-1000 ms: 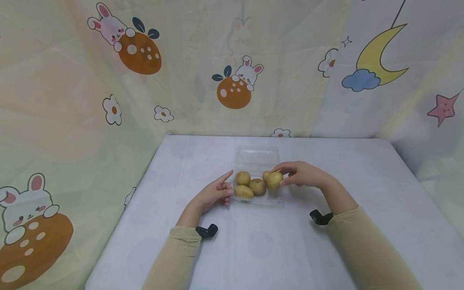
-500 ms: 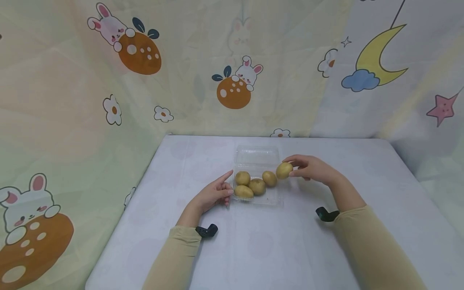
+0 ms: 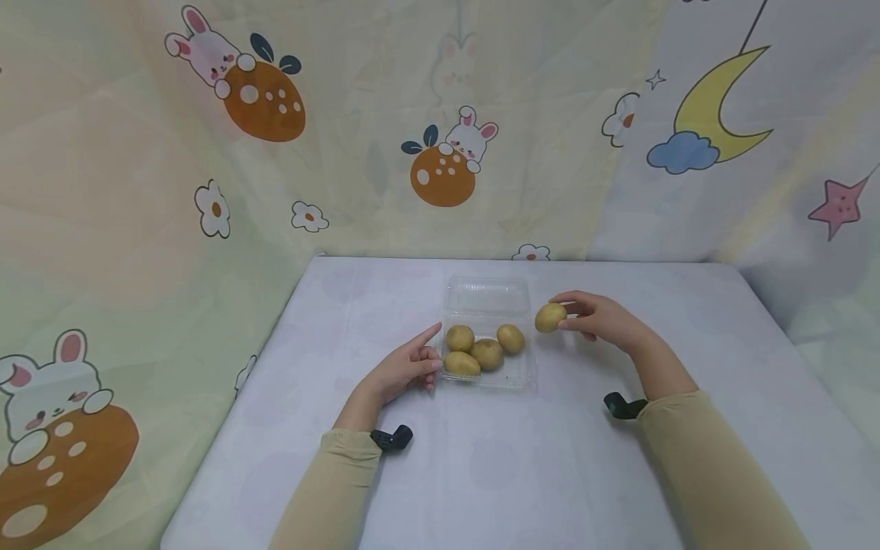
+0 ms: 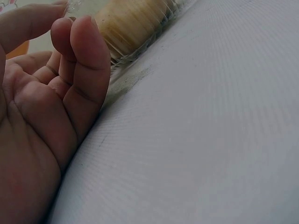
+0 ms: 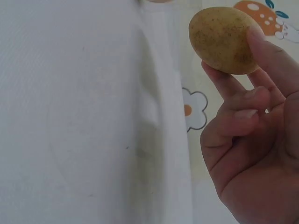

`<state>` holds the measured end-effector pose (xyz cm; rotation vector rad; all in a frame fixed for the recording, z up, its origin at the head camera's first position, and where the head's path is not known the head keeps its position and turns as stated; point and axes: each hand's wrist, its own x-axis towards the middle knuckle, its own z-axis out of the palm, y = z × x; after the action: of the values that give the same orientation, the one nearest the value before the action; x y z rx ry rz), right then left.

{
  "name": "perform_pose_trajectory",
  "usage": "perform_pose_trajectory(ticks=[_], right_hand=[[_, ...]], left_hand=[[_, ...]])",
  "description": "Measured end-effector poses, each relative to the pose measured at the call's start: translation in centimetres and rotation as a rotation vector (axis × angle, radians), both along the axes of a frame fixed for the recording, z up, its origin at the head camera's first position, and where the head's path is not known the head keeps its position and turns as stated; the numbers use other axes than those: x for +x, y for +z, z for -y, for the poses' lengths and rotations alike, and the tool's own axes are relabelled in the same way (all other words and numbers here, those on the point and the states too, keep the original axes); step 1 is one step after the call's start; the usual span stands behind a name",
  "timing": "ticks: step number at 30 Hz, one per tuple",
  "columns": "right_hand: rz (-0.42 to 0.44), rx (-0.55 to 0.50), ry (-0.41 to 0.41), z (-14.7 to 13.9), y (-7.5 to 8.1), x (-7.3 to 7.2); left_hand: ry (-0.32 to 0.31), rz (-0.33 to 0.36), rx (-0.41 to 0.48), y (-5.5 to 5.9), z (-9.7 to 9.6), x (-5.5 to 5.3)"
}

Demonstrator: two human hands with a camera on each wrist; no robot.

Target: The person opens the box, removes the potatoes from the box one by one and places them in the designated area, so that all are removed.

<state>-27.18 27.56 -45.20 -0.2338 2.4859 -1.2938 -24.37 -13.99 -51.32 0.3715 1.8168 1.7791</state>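
A clear plastic clamshell box (image 3: 512,376) lies on the table with its lid (image 3: 488,294) folded back. Several potatoes (image 3: 487,354) sit in its base. My left hand (image 3: 406,367) is at the box's left side, index finger stretched out and other fingers loosely bent; its fingertips appear to touch the plastic edge. In the left wrist view the bent fingers are beside a potato (image 4: 131,23) seen through the plastic wall. My right hand (image 3: 601,321) holds another potato (image 3: 551,318) between thumb and fingertips, above the table just right of the box. The right wrist view shows this potato (image 5: 224,39) closely.
A white table (image 3: 495,473) bears the box. Behind and beside it hangs a curtain (image 3: 371,92) printed with rabbits, flowers and a moon. Dark wrist cameras (image 3: 392,438) sit on both sleeves.
My right hand has lifted a potato out of the box and carried it to the right and slightly back. The left hand, box and other potatoes stay essentially in place.
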Motion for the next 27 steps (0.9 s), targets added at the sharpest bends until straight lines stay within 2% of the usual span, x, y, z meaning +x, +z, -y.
perform_pose_trajectory(ticks=[12,27], right_hand=[[0.024,-0.025,-0.08,-0.8,-2.1,-1.0],[0.04,-0.071,-0.124,-1.1,-3.9,-1.8]], left_hand=[[-0.001,-0.014,-0.009,-0.1,0.0,0.0],[-0.007,-0.013,-0.019,0.1,0.0,-0.1]])
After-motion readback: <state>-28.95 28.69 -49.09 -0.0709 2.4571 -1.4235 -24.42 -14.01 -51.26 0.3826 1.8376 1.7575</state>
